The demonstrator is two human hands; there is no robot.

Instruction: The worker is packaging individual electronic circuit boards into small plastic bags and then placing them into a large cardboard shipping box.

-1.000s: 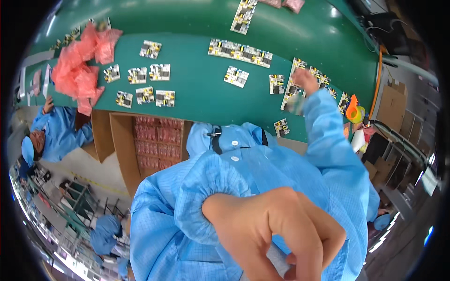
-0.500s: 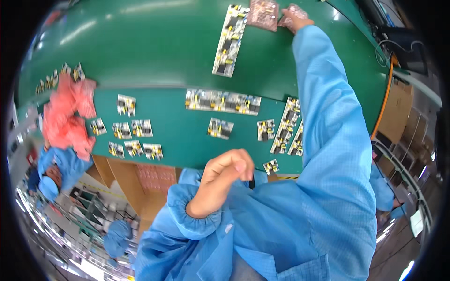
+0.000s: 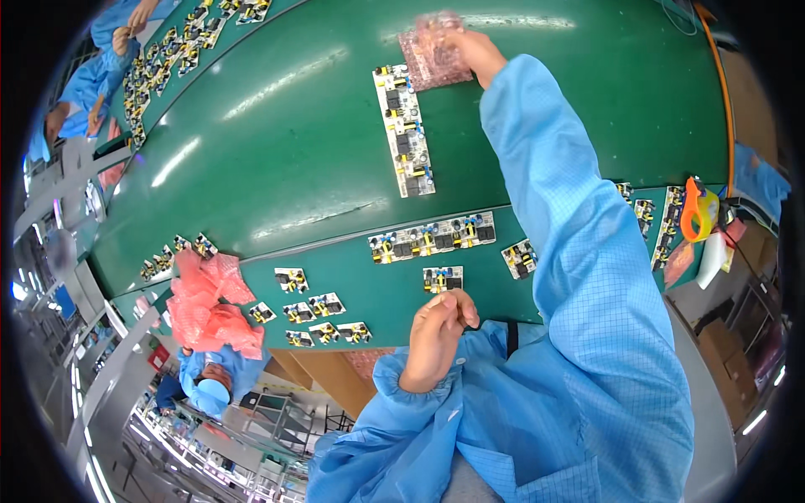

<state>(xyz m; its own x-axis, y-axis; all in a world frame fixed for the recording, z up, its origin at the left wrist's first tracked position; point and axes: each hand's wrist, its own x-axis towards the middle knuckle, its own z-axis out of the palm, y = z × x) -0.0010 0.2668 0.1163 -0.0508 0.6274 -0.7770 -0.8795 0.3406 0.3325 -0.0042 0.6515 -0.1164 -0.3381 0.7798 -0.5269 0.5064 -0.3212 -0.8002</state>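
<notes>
Out over the far green surface, my right hand (image 3: pixel 480 57) is closed on a pink bubble-wrap bag (image 3: pixel 439 27), which is blurred by motion. Below it, another pink bubble-wrap bag (image 3: pixel 436 70) lies flat, its contents hard to make out. A long strip of joined circuit boards (image 3: pixel 404 138) touches that bag's near left side. Close to my chest, my left hand (image 3: pixel 434 339) is curled shut, with no object showing in it. Just beyond its fingers lies a single circuit board (image 3: pixel 443 278). A second long strip of boards (image 3: pixel 432 238) runs crosswise farther out.
Several small boards (image 3: pixel 325 304) are spread left of my left hand. Crumpled pink wrap (image 3: pixel 214 306) hangs at the left table edge. An orange tape dispenser (image 3: pixel 696 210) stands at right beside more boards. Co-workers' hands (image 3: pixel 126 38) show at far left.
My right hand has carried its bubble-wrap bag leftward over the flat one. My left hand stays curled near my chest. The whole view has shifted and turned.
</notes>
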